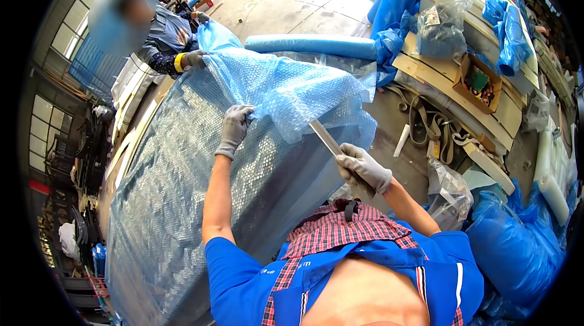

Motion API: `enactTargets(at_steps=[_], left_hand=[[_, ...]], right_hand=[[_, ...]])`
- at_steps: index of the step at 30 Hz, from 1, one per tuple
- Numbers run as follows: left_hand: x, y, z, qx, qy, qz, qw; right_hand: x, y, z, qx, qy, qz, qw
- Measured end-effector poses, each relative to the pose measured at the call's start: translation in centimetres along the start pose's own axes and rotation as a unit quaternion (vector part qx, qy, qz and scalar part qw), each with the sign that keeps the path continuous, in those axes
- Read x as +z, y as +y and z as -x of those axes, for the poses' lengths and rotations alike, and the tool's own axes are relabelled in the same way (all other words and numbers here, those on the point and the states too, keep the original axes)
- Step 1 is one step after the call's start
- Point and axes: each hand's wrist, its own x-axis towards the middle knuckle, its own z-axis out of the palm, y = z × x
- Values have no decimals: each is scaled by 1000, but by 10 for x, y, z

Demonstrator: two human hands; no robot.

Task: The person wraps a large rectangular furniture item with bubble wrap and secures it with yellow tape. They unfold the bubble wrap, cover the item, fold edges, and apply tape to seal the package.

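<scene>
A sheet of blue bubble wrap (298,91) hangs bunched between me and a co-worker. My left hand (236,130), in a grey glove, is closed on its near edge. In my gloved right hand (363,169) I grip a flat, straight grey metal strip (326,138), whose far end meets the hanging wrap. Whether that end passes behind the wrap, I cannot tell. A large bulky load covered in clear bubble wrap (176,174) stands below my left arm. At the far left, the co-worker's gloved hand (193,60) holds the sheet's other end.
A blue roll of wrap (310,46) lies beyond the sheet. To the right are stacked boards (438,76), an open cardboard box (477,82), grey straps (429,122) on the floor, and blue plastic bags (514,244). Racks line the left side.
</scene>
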Motion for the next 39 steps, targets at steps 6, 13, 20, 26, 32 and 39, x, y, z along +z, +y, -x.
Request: enactTargets(at_steps=[6, 13, 20, 26, 32, 39], left_hand=[[10, 0, 12, -18, 5, 63, 998], [-16, 44, -10, 30, 87, 76, 993], [-17, 70, -84, 244, -45, 223, 943], [53, 43, -73, 198, -68, 213, 954], [106, 49, -40, 160, -140, 107, 971], [48, 77, -39, 106, -20, 270, 957]], right_hand=[[22, -9, -31, 14, -44, 40, 998], [7, -12, -28, 24, -122, 3, 992], [51, -18, -29, -15, -65, 58, 996], [99, 10, -35, -71, 94, 51, 992], [86, 13, 49, -276, 109, -178, 938], [25, 38, 100, -266, 193, -214, 920]])
